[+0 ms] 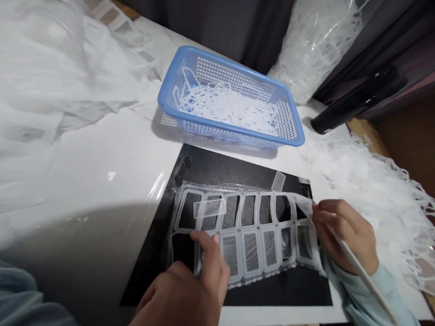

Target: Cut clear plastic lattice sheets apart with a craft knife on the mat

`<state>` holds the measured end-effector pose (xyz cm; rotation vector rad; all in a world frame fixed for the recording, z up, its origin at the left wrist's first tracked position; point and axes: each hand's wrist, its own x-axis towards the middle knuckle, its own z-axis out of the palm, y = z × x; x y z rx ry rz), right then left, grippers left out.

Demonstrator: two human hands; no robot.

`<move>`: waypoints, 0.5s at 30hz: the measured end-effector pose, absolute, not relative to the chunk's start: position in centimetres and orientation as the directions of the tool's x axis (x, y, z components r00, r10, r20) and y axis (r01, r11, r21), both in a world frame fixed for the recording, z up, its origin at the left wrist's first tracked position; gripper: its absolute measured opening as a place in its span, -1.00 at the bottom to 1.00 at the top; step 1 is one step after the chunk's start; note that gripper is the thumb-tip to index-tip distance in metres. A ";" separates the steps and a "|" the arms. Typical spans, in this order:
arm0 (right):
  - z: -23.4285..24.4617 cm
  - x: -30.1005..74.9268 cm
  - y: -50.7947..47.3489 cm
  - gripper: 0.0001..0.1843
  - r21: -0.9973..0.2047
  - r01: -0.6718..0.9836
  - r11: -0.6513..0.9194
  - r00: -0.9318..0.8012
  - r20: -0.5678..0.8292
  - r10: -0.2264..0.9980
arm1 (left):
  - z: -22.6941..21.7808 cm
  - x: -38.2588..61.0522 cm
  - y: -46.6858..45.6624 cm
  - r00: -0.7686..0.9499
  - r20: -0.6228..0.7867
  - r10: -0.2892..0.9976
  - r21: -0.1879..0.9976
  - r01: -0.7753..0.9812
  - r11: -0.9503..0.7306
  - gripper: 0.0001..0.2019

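Observation:
A translucent plastic lattice sheet (249, 232) of rectangular frames lies on a black mat (221, 170). My left hand (185, 295) is at its lower left, with fingers pinching a lattice strip. My right hand (345, 234) is at the sheet's right end, raising a corner while holding a white stylus-like tool (356, 262). One loose clear rectangular piece (209, 209) rests on the lattice's upper left frames. Another (278, 181) lies on the mat just above the sheet, nearer my right hand.
A blue mesh basket (234, 132) holding white lattice scraps stands beyond the mat. White scrap heaps (382, 207) lie on the right, and a large white plastic mass (40, 95) lies on the left. A scrap-filled clear bag (316, 39) and a black cylinder (357, 100) sit at the far right.

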<state>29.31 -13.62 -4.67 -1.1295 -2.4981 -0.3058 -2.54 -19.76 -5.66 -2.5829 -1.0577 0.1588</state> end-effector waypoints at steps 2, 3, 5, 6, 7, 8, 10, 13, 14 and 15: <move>-5.0 30.0 -13.4 -0.85 0.103 0.847 0.521 -0.502 0.476 0.722 | -5.6 -2.5 -19.7 0.716 0.027 0.698 -0.357 0.659 -0.662 -0.54; -5.1 30.4 -13.2 -0.88 0.131 0.887 0.442 -0.444 0.500 0.743 | -5.5 -2.5 -19.7 0.714 0.023 0.699 -0.358 0.659 -0.661 -0.55; -5.3 31.0 -13.0 -0.91 0.164 0.940 0.298 -0.339 0.531 0.777 | -5.4 -2.4 -19.6 0.711 0.010 0.703 -0.360 0.659 -0.661 -0.55; -5.4 31.3 -12.9 -0.91 0.165 0.955 0.247 -0.297 0.532 0.793 | -5.3 -2.5 -19.6 0.711 0.006 0.703 -0.361 0.657 -0.662 -0.55; -5.4 31.5 -12.8 -0.90 0.159 0.965 0.209 -0.262 0.525 0.810 | -5.2 -2.5 -19.6 0.713 0.004 0.702 -0.363 0.655 -0.663 -0.55; -5.5 31.6 -12.7 -0.89 0.149 0.973 0.178 -0.231 0.518 0.824 | -5.2 -2.5 -19.5 0.715 0.006 0.699 -0.366 0.652 -0.664 -0.56; -5.4 31.6 -12.7 -0.89 0.119 0.984 0.131 -0.174 0.504 0.846 | -5.0 -2.6 -19.4 0.727 0.011 0.686 -0.370 0.640 -0.673 -0.56; -5.3 31.6 -12.6 -0.90 0.076 0.993 0.088 -0.114 0.496 0.861 | -4.6 -2.7 -19.2 0.732 0.019 0.681 -0.371 0.638 -0.675 -0.53; -5.3 31.7 -12.6 -0.91 0.073 0.995 0.067 -0.095 0.495 0.864 | -4.4 -2.7 -19.1 0.735 0.014 0.678 -0.368 0.634 -0.680 -0.53; -5.2 31.9 -12.6 -0.92 0.079 0.996 0.038 -0.072 0.493 0.867 | -4.2 -2.8 -19.0 0.737 0.007 0.676 -0.365 0.631 -0.685 -0.54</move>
